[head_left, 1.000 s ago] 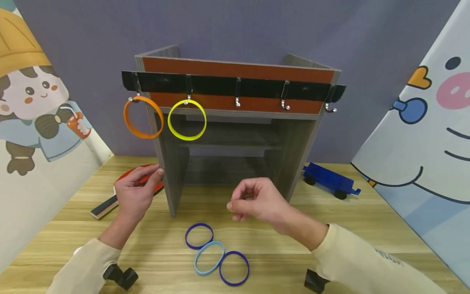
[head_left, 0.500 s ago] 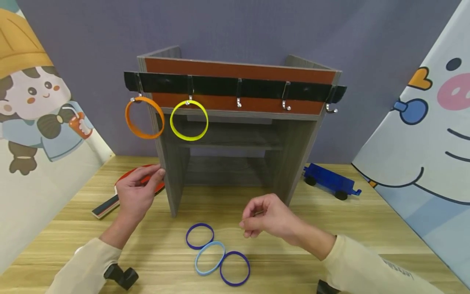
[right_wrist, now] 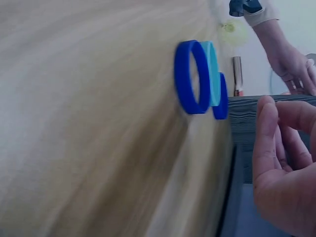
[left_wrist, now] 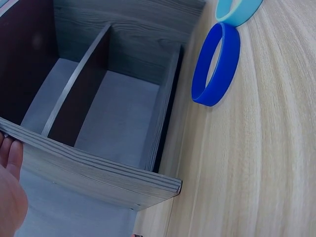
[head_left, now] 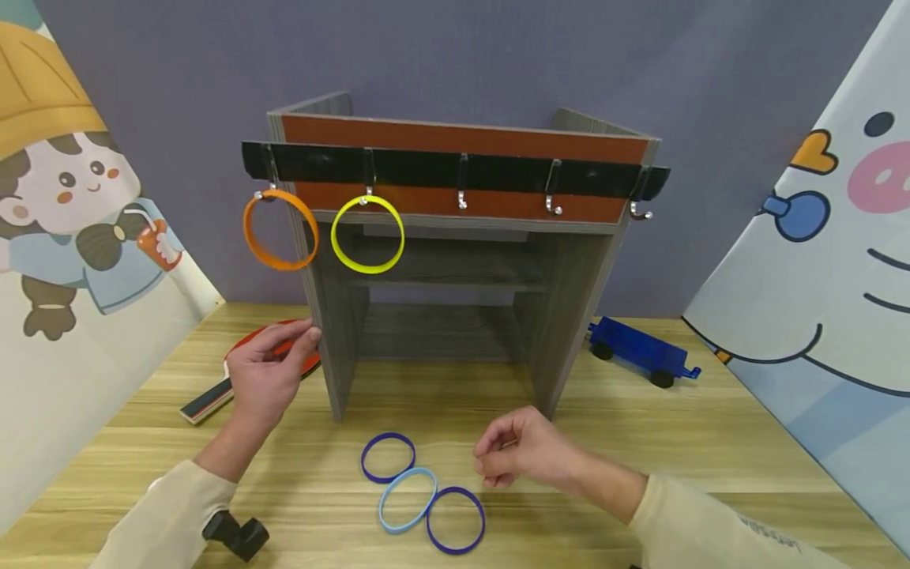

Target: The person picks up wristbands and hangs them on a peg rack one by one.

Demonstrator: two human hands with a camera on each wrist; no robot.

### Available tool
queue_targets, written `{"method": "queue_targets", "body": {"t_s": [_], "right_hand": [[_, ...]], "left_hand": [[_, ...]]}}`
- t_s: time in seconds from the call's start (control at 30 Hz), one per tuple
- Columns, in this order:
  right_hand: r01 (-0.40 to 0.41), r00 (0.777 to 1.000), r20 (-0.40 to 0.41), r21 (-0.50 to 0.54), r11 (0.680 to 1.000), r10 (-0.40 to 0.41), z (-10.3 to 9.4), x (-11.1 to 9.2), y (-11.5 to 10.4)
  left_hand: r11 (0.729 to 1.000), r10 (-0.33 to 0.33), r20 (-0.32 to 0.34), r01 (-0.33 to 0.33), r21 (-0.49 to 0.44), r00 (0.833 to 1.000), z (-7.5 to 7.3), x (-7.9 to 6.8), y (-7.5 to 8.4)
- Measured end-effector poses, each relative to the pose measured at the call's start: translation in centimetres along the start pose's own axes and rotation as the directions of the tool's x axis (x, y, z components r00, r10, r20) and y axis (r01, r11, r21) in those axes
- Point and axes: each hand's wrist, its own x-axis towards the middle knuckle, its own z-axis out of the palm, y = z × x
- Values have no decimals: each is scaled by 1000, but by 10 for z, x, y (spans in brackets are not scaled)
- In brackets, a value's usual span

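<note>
My left hand (head_left: 266,371) holds the front edge of the grey cabinet's left side panel (head_left: 330,363) at the fingertips. In the left wrist view, its fingers (left_wrist: 15,158) lie against the panel's outer face. Lower right, my right hand (head_left: 529,450) hovers with loosely bent fingers, thumb and index tips close together, nothing between them. Left of it, a dark blue wristband (head_left: 483,518), a light blue wristband (head_left: 384,506) and another dark blue wristband (head_left: 363,458) lie on the table in a touching row. An orange wristband (head_left: 249,241) and a yellow wristband (head_left: 337,249) hang from hooks.
A black strip (head_left: 419,167) with several metal hooks crosses the cabinet's reddish-brown front board (head_left: 455,133). Behind my left hand lies a red table tennis bat (head_left: 209,399). A blue toy wagon (head_left: 640,346) stands right of the cabinet. Printed panels flank the table (head_left: 626,442).
My right hand has moved down and slightly right, away from the cabinet's opening toward the near dark blue wristband. My left hand stays at the panel edge, and the wristbands keep their places.
</note>
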Motion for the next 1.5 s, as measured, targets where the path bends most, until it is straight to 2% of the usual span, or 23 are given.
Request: {"method": "queue_targets", "body": {"t_s": [0.2,0.4,0.67,0.87,1.07,1.3,1.5], "right_hand": [[-36,999,-9,-1,999,36,0,-1,17],[-76,997,-32,3,997,76,2,-2,29],[-128,991,-34,7,992,128,7,-1,37],[-155,988,-26,2,988,155,12,-2,42],[-157,987,-41,-45,987,155,14,-1,44],[-141,989,-66,-104,984,135,17,-1,43],[-135,990,-60,-115,984,129,18,-1,42]], "left_hand": [[1000,-5,-2,5,-20,1000,0,-1,-1],[1000,-5,-3,5,2,1000,0,0,-1],[1000,6,-7,-6,-8,1000,0,0,-1],[1000,-15,-8,15,14,1000,0,0,0],[998,-4,0,4,-58,1000,0,-1,-3],[998,-6,-11,6,-57,1000,-3,-2,-10],[998,-16,-18,15,-57,1000,-5,-2,-15]]}}
